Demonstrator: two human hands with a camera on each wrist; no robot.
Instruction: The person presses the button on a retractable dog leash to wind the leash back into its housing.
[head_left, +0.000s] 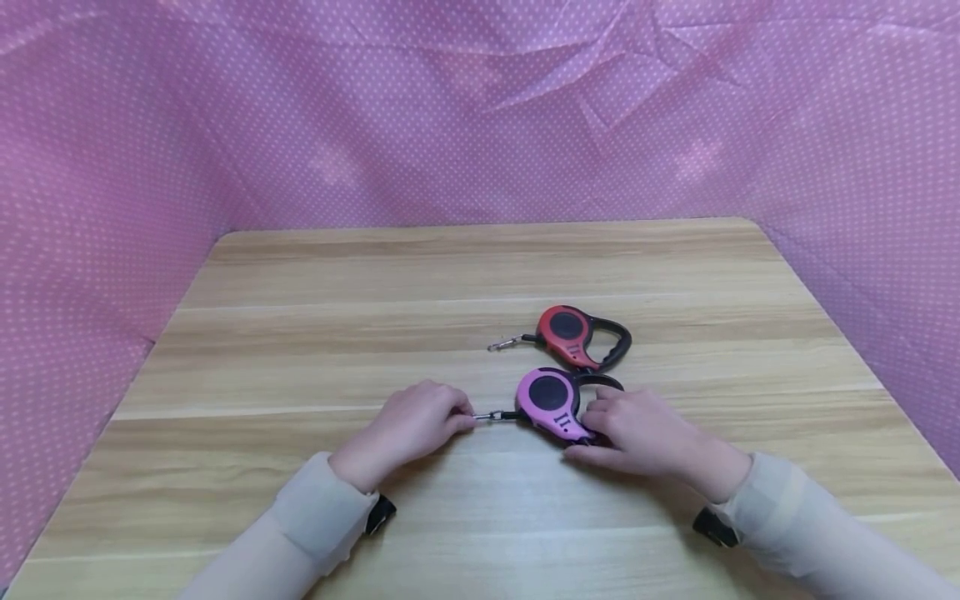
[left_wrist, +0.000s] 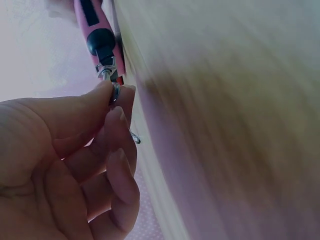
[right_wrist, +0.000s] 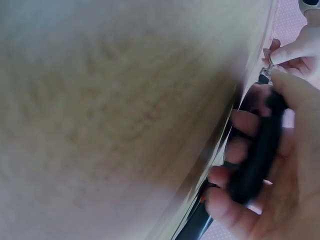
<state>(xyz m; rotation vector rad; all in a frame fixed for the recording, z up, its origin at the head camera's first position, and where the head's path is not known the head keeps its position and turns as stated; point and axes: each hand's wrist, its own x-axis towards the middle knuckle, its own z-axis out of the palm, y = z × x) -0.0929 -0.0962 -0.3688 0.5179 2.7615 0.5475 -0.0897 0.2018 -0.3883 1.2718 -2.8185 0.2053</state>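
Observation:
A pink retractable dog leash (head_left: 548, 393) with a black round centre lies on the table in front of me. Its metal snap hook (head_left: 491, 416) points left, and my left hand (head_left: 422, 423) pinches the end of it between thumb and index finger. In the left wrist view the hook (left_wrist: 106, 71) pokes out above the thumb tip, while the other fingers curl loosely below. My right hand (head_left: 647, 433) holds the leash's black handle loop, its fingers passing through it. The right wrist view shows this handle (right_wrist: 260, 155) lying across the curled fingers.
Just behind the pink leash lies a red retractable leash (head_left: 564, 325), its metal hook (head_left: 504, 342) also toward the left. Both rest on a wood-grain table (head_left: 337, 275). Pink dotted cloth (head_left: 480, 125) hangs around the back and sides.

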